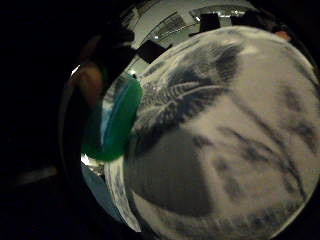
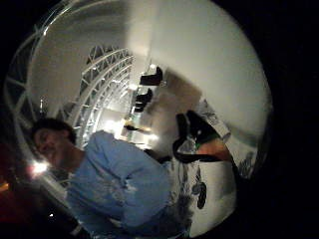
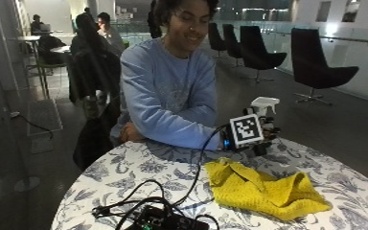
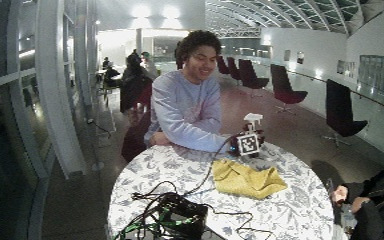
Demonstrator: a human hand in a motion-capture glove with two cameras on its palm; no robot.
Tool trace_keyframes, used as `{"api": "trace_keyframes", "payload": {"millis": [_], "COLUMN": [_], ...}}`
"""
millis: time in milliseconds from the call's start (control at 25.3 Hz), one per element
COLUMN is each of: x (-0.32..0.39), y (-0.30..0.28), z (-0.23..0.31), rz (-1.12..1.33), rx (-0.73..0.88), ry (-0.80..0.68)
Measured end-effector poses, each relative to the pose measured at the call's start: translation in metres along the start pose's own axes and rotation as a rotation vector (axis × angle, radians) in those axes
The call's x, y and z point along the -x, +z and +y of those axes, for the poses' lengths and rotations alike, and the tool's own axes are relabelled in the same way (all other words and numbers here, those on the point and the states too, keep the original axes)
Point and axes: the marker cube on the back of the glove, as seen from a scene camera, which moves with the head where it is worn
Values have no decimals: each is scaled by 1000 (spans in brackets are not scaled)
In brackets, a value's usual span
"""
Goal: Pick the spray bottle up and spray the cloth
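In the outside view a person sits at a round table (image 3: 139, 177) covered by a blue-and-white floral cloth. The gloved right hand (image 3: 267, 134) is wrapped round a spray bottle, whose white spray head (image 3: 264, 103) sticks up above the hand. The bottle's body is mostly hidden; a green part of it (image 1: 117, 122) shows close to the palm. The bottle is upright at the table's far side, and I cannot tell whether its base touches the table. A crumpled yellow cloth (image 3: 260, 189) lies on the table just in front of the hand. The wide view shows the same hand (image 4: 255, 141) and cloth (image 4: 245, 180).
The bare left hand (image 3: 128, 133) rests at the table's far edge. A black box with cables (image 3: 165, 220) sits at the near left edge, and one cable runs to the glove. Black chairs (image 3: 318, 67) stand behind. Another person's arm (image 4: 372, 200) is at the right.
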Motion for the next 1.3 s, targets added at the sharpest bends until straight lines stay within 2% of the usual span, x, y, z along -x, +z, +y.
{"api": "trace_keyframes", "payload": {"millis": [237,474,830,1028,1305], "x": [28,34,34,33,38], "y": [-56,-111,-149,-147,-143], "z": [67,166,291,327,343], "rz": [174,446,671,691,695], "rx": [-66,-80,-139,-152,-156], "ry": [38,171,303,343,355]}}
